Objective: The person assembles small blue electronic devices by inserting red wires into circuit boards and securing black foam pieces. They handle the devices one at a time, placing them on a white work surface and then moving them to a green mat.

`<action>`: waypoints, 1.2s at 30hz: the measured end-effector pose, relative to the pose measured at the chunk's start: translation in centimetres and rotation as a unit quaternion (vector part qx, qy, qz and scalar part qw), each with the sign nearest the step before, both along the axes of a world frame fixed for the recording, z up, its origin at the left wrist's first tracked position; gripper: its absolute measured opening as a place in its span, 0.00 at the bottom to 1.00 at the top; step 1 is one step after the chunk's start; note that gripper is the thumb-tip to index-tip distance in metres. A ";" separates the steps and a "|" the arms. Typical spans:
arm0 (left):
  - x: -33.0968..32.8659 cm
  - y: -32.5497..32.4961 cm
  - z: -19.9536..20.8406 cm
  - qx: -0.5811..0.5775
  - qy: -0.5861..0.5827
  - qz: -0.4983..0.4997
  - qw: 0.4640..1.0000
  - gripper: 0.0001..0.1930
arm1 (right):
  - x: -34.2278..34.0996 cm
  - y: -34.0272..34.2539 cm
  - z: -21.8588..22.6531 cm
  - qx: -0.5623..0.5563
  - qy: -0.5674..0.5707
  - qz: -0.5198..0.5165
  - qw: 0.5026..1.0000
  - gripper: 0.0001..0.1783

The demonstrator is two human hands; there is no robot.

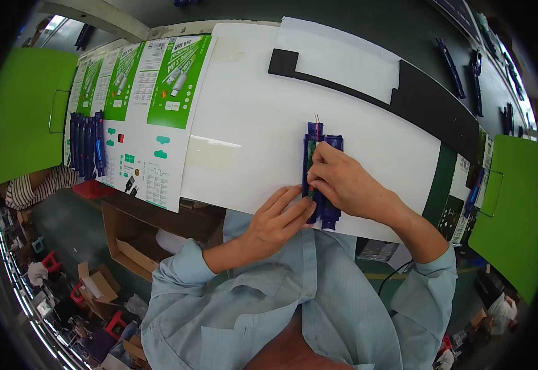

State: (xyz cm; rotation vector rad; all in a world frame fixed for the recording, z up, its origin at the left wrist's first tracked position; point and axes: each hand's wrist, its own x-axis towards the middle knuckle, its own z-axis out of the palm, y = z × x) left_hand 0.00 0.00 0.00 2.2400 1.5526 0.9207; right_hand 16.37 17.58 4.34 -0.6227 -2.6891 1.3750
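Observation:
A long, narrow dark-blue plastic housing [306,153] lies on the white work surface, pointing away from me. A green circuit board [311,150] shows inside it, and thin red and pale wires [317,118] stick out of its far end. My left hand [275,223] grips the near part of this housing from the left, fingers closed along it. Over the board, my right hand [343,179] is closed in a pinch; what sits between its fingertips is hidden. A second blue housing [331,217] lies close alongside on the right, partly under my right hand.
Green-and-white printed sheets [169,142] cover the table's left part, with several blue housings [87,147] stacked on them. A black L-shaped strip [343,90] lies at the far side. Green panels [25,117] flank both sides. A cardboard box [127,237] stands below the front edge.

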 end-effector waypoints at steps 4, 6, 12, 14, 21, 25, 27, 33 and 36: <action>-0.2 0.3 -0.4 0.008 0.000 0.007 1.000 0.25 | 0.0 0.0 -0.3 -0.002 0.031 -0.007 0.999 0.03; -0.4 0.7 -0.2 0.006 -0.003 0.005 1.000 0.26 | 0.0 0.0 -0.5 0.017 0.048 -0.011 0.999 0.03; -0.5 1.8 2.5 -0.037 0.028 -0.018 0.999 0.24 | 2.0 -1.7 0.8 0.154 0.087 -0.107 0.978 0.25; -0.4 2.0 3.9 -0.056 0.048 -0.027 0.997 0.22 | 3.2 -3.1 2.3 0.087 -0.010 -0.174 0.981 0.36; -0.3 2.3 5.6 -0.022 0.042 -0.050 0.998 0.16 | 5.7 -6.0 0.7 0.003 -0.033 -0.182 0.983 0.47; -1.2 9.0 10.1 0.001 0.075 -0.049 0.996 0.11 | 5.6 3.4 3.4 -0.084 -0.010 -0.140 0.986 0.44; -2.3 15.1 9.9 0.020 0.123 -0.047 0.991 0.10 | 4.8 10.3 2.5 0.045 -0.002 -0.109 0.993 0.42; -4.3 34.5 3.8 0.103 0.119 -0.009 0.988 0.07 | -0.1 29.0 -2.3 0.076 -0.007 -0.207 0.975 0.42; -4.1 40.0 2.0 0.104 0.133 0.014 0.986 0.07 | -0.8 33.5 -3.8 0.097 0.008 -0.257 0.961 0.43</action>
